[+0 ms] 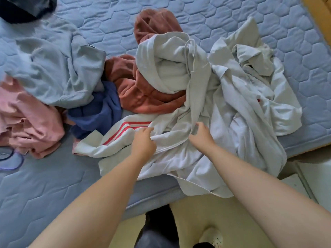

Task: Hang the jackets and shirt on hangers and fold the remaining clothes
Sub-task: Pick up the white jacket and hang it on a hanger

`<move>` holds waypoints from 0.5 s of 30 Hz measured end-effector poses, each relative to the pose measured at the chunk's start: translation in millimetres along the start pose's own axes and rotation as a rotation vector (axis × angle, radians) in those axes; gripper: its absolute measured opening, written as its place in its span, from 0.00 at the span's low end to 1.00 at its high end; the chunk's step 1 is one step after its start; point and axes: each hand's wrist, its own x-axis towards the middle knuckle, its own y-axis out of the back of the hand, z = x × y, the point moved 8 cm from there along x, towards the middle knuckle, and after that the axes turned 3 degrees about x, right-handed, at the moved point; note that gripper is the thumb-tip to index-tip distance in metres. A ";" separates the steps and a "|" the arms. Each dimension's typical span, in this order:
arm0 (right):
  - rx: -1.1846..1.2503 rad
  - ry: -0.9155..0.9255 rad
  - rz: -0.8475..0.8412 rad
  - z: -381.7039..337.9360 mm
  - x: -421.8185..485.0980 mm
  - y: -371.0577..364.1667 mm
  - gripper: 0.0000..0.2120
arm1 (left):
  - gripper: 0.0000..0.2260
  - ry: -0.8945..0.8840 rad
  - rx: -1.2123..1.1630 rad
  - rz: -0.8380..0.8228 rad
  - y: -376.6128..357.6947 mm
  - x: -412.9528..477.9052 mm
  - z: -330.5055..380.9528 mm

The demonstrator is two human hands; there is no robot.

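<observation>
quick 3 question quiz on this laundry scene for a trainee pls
1. True or false: the left hand and right hand each grip pale fabric.
2. Which garment lies between the pink garment and the rust-brown garment? A) navy garment B) green towel C) black sock
3. Fill in: the stripes on the striped white garment are ___.
Key: 1 true; 2 A; 3 red.
</observation>
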 end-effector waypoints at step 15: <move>0.170 0.023 0.148 -81.5 90.6 61.5 0.34 | 0.45 0.209 -0.715 0.230 99.9 141.4 83.9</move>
